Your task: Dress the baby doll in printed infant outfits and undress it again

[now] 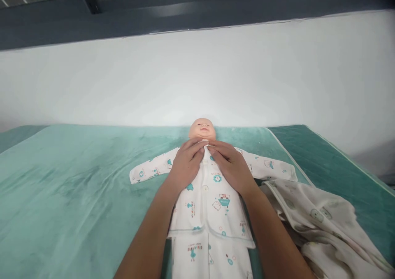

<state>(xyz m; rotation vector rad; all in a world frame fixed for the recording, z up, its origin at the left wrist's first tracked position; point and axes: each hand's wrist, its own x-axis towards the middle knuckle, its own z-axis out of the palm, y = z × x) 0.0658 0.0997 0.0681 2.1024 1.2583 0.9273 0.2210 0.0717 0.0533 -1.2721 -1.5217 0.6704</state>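
A baby doll [202, 129] lies on its back on a teal blanket [77, 188], head toward the wall. It wears a white printed shirt [212, 196] with buttons down the front, and matching trousers [210, 256]. My left hand [187, 161] and my right hand [230, 166] rest on the doll's chest. The fingertips of both meet at the shirt's collar just under the chin, pinching the fabric there. The doll's sleeves spread out flat to either side.
A crumpled white printed cloth [321, 221] lies on the bed to the right of the doll. A white wall [197, 77] runs behind the bed, dark grey above. The bed's right edge [339, 151] slants toward the near right.
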